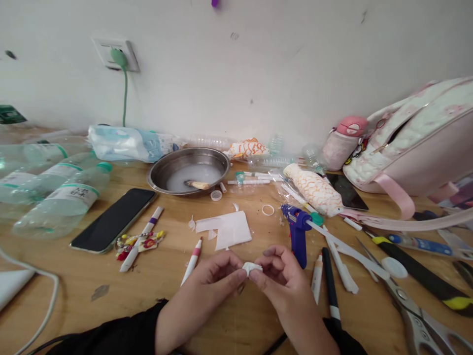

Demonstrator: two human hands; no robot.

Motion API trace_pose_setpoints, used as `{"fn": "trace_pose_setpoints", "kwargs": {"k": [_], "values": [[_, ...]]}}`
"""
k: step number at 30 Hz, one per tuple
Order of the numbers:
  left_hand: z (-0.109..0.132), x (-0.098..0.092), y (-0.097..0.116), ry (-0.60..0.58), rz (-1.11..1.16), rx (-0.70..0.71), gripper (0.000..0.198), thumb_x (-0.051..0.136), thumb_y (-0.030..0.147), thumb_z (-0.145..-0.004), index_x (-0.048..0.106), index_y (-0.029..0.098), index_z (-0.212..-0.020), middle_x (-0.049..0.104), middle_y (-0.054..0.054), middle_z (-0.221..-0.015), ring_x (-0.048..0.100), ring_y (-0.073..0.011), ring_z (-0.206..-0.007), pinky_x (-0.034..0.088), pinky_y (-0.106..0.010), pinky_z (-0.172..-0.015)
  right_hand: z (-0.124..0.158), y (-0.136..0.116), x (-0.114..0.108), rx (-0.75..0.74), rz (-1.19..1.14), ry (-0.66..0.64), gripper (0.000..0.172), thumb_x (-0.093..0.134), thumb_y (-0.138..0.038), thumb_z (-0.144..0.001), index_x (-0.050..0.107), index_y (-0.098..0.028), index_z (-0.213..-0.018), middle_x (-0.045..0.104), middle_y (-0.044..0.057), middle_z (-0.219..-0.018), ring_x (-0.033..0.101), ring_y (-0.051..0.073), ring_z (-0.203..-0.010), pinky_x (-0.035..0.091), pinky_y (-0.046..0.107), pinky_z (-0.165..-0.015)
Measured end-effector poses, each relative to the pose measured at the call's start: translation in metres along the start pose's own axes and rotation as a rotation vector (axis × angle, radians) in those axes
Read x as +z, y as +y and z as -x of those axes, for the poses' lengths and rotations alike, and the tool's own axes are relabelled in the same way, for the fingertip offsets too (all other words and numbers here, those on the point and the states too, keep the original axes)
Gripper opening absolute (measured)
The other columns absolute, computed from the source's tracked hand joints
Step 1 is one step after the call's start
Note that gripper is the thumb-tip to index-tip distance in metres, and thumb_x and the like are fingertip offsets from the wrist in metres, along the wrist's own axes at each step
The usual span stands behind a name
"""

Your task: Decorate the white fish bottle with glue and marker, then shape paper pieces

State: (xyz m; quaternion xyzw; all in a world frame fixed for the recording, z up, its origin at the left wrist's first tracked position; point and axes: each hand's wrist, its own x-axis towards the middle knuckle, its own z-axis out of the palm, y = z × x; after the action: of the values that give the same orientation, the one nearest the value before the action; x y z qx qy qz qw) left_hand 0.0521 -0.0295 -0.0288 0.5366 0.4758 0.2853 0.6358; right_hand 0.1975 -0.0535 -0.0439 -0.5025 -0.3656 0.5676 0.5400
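Between the fingertips of both hands is a small crumpled white piece (252,267), which looks like paper or tissue. My left hand (212,281) pinches its left end, and my right hand (283,281) pinches the other end. Just beyond them a cut white sheet (233,230) lies flat, with small scraps beside it. A marker with a red-pink band (192,259) rests near my left hand. To the right of my right hand are a blue glue gun (297,231) and an orange-tipped marker (317,278).
A metal bowl (158,183) holds cloudy liquid and a brush (197,185). At left are plastic bottles (70,202) and a phone (113,219). Scissors (404,301), a black-and-yellow cutter (417,271), an orange-patterned fish-like shape (314,190) and a backpack (424,143) occupy the right.
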Motion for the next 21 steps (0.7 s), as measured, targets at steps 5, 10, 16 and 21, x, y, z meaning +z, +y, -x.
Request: {"fn": "trace_pose_setpoints", "kwargs": {"k": [5, 10, 16, 21], "values": [[-0.0007, 0.0013, -0.0016, 0.009, 0.019, 0.018, 0.021, 0.056, 0.038, -0.074, 0.052, 0.019, -0.065, 0.046, 0.006, -0.057, 0.040, -0.0106, -0.056, 0.032, -0.024, -0.057, -0.0023, -0.0014, 0.0002, 0.065, -0.112, 0.010, 0.037, 0.077, -0.027, -0.058, 0.050, -0.021, -0.084, 0.061, -0.005, -0.066, 0.057, 0.011, -0.063, 0.045, 0.023, -0.062], [-0.0020, 0.0023, 0.0011, 0.023, 0.021, -0.004, 0.023, 0.057, 0.041, -0.072, 0.051, 0.019, -0.064, 0.047, 0.006, -0.056, 0.040, -0.0107, -0.054, 0.032, -0.024, -0.056, -0.0051, 0.0019, -0.0024, 0.099, -0.196, 0.000, 0.041, 0.080, -0.030, -0.055, 0.050, -0.021, -0.081, 0.061, -0.005, -0.063, 0.058, 0.010, -0.060, 0.045, 0.022, -0.060], [-0.0001, 0.0025, 0.0028, 0.010, 0.020, -0.022, 0.025, 0.056, 0.042, -0.071, 0.050, 0.019, -0.063, 0.046, 0.007, -0.055, 0.039, -0.0104, -0.054, 0.033, -0.024, -0.056, -0.0058, 0.0037, -0.0010, 0.147, -0.305, -0.032, 0.044, 0.082, -0.027, -0.052, 0.050, -0.020, -0.080, 0.062, -0.006, -0.062, 0.059, 0.010, -0.058, 0.045, 0.021, -0.057], [-0.0003, 0.0006, 0.0013, 0.026, 0.012, -0.022, 0.025, 0.056, 0.042, -0.071, 0.048, 0.019, -0.064, 0.046, 0.006, -0.056, 0.040, -0.0110, -0.055, 0.033, -0.024, -0.057, -0.0070, 0.0001, -0.0015, 0.155, -0.401, -0.004, 0.043, 0.084, -0.023, -0.049, 0.052, -0.020, -0.077, 0.062, -0.007, -0.060, 0.056, 0.008, -0.051, 0.045, 0.021, -0.053]]}}
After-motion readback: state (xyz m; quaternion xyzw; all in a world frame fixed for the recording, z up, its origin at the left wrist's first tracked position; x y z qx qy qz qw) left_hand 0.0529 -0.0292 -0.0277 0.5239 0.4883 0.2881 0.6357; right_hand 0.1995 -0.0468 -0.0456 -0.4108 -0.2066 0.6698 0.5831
